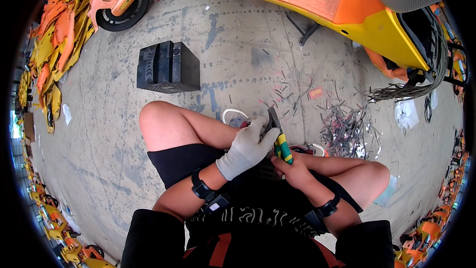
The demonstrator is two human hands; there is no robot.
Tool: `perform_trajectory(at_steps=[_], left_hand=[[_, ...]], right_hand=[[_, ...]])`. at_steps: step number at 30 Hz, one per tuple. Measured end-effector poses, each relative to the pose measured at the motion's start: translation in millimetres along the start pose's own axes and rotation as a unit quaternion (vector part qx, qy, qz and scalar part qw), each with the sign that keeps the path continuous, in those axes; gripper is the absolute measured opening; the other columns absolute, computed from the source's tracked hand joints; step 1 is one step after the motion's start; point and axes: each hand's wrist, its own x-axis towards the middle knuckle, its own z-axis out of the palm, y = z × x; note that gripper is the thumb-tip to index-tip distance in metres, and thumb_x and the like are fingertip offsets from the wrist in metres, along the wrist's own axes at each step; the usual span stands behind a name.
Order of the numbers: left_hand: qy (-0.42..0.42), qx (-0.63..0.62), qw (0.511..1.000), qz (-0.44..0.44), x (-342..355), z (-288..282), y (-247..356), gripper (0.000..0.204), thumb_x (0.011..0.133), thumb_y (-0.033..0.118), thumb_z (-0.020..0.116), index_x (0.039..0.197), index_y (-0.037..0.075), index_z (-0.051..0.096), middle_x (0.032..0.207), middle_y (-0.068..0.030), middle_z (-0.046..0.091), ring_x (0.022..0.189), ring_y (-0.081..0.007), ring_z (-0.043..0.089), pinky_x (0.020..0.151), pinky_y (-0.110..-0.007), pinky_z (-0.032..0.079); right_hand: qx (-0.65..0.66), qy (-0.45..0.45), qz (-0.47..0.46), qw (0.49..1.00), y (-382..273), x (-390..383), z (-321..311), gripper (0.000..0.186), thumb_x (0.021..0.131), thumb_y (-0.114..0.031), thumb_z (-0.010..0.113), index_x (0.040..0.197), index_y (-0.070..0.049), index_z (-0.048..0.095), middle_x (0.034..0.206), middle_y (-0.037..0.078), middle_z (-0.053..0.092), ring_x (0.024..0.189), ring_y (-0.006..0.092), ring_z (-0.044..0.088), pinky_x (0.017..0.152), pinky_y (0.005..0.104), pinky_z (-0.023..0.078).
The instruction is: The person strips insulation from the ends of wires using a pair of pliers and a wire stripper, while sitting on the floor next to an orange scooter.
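Green-and-yellow-handled pliers [282, 145] stand tilted above the seated person's crossed legs, their dark jaws pointing away from the body. The bare right hand [291, 169] is closed about the handle ends, its fingers partly hidden; the gloved left hand [249, 145] has its fingers curled in beside the jaws, and I cannot tell what, if anything, they pinch. Just beyond, to the right, a loose heap of dark clippings [347, 131] lies on the concrete floor [223, 34] with no container around it. Ahead on the left sits a black, box-shaped case [168, 67], closed on the sides that show, so its contents are hidden. Farther right lies a crumpled clear plastic bag [406, 114]; what it holds, if anything, is too unclear to tell. Beyond it, a yellow-and-orange scooter body [367, 30] has a dark hollow at its end, with a bundle of thin grey strands [396, 92] hanging alongside. Orange and yellow panels [54, 39] pile up at upper left.
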Motion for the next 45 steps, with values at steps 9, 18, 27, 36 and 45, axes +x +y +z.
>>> perform_trajectory(at_steps=[9, 18, 27, 36, 45], left_hand=[[-0.03, 0.142, 0.984, 0.102, 8.0, -18.7, 7.7, 0.021, 0.092, 0.019, 0.066, 0.097, -0.001, 0.06, 0.078, -0.0153, 0.062, 0.071, -0.0344, 0.066, 0.064, -0.041, 0.053], [-0.039, 0.321, 0.921, 0.218, 11.4, -42.1, -16.0, 0.016, 0.084, 0.012, 0.068, 0.099, 0.007, 0.071, 0.086, -0.0127, 0.068, 0.076, -0.0342, 0.066, 0.069, -0.042, 0.053], [-0.034, 0.341, 0.908, 0.24, 17.2, -44.4, -26.0, 0.016, 0.082, 0.011, 0.069, 0.097, 0.007, 0.071, 0.091, -0.0107, 0.069, 0.077, -0.0327, 0.066, 0.069, -0.041, 0.053], [-0.189, 0.107, 0.975, 0.05, 19.4, -46.8, -29.4, 0.016, 0.097, 0.011, 0.057, 0.101, -0.002, 0.066, 0.082, -0.0106, 0.065, 0.066, -0.025, 0.063, 0.062, -0.036, 0.051], [-0.163, -0.198, 0.962, -0.091, 13.5, -23.6, -38.5, 0.023, 0.105, 0.017, 0.05, 0.101, -0.002, 0.064, 0.074, -0.0022, 0.057, 0.061, -0.0096, 0.049, 0.058, -0.026, 0.043]], right_hand=[[0.042, 0.001, 0.045, 0.998, -2.7, 0.8, -8.2, 0.013, 0.099, -0.018, 0.059, 0.097, -0.005, 0.057, 0.067, -0.004, 0.049, 0.058, 0.0087, 0.046, 0.056, 0.0259, 0.04], [-0.147, 0.001, 0.059, 0.987, -8.9, -12.3, -39.6, 0.025, 0.087, -0.016, 0.072, 0.106, -0.001, 0.067, 0.081, 0.001, 0.063, 0.077, 0.0129, 0.059, 0.072, 0.0282, 0.048], [-0.014, -0.123, 0.148, 0.981, -26.7, -11.2, -63.6, 0.034, 0.084, -0.006, 0.063, 0.116, 0.005, 0.063, 0.088, 0.008, 0.066, 0.063, 0.0156, 0.063, 0.061, 0.0287, 0.051], [0.109, -0.211, 0.162, 0.958, -34.9, -21.6, -61.3, 0.066, 0.081, 0.003, 0.056, 0.145, 0.004, 0.042, 0.136, 0.024, 0.058, 0.119, 0.0389, 0.064, 0.095, 0.0443, 0.055], [0.277, -0.223, 0.075, 0.932, -31.9, -25.0, -51.5, 0.069, 0.083, 0.008, 0.056, 0.15, -0.001, 0.041, 0.151, 0.017, 0.046, 0.134, 0.0309, 0.052, 0.104, 0.0407, 0.047]])
